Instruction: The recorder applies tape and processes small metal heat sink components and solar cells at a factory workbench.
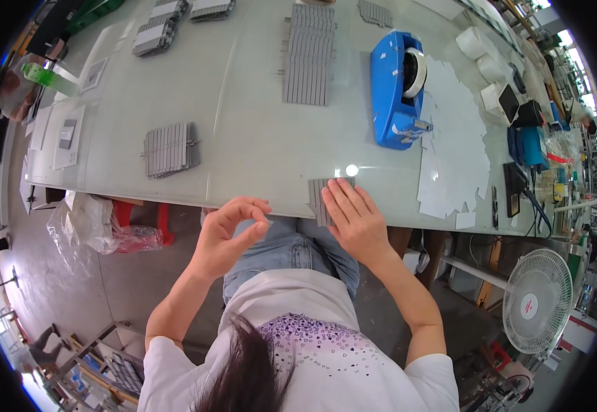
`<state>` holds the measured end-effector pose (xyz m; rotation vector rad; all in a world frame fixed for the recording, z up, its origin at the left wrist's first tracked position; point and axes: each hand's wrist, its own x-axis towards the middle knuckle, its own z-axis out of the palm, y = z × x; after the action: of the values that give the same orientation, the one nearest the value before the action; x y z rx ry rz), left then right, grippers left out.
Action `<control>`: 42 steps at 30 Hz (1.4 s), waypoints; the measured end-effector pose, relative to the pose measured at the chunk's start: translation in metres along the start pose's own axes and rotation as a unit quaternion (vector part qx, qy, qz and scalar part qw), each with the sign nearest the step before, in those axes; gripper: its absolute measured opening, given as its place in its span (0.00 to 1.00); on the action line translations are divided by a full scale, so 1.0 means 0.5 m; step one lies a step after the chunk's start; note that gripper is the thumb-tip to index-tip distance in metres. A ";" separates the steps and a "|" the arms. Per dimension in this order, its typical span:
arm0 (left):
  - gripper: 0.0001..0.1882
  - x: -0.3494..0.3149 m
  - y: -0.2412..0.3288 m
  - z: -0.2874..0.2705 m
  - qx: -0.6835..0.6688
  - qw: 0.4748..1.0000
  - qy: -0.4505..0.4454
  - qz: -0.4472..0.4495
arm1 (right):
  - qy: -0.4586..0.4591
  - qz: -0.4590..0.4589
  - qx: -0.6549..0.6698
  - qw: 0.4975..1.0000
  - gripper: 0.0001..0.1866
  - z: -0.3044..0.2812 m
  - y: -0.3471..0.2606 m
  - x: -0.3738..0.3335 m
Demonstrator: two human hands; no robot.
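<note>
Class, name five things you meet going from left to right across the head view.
Clear plastic bag → left hand → longest grey stack → blue tape dispenser → fan.

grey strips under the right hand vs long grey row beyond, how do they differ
The right hand partly covers the grey strips, not the long grey row. The long grey row looks longer than the grey strips. On the table, the long grey row lies farther forward than the grey strips. Both are grey.
</note>
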<state>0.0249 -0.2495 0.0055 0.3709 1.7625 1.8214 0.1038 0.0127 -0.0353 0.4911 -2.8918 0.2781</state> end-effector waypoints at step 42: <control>0.03 0.022 0.020 -0.024 -0.139 0.985 0.076 0.073 | 0.062 -0.094 0.076 0.991 0.23 -0.008 0.027 0.026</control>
<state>0.0072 -0.2527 0.0121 0.2600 1.5826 2.2174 0.0879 0.0219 -0.0308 0.7388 -2.6931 0.4819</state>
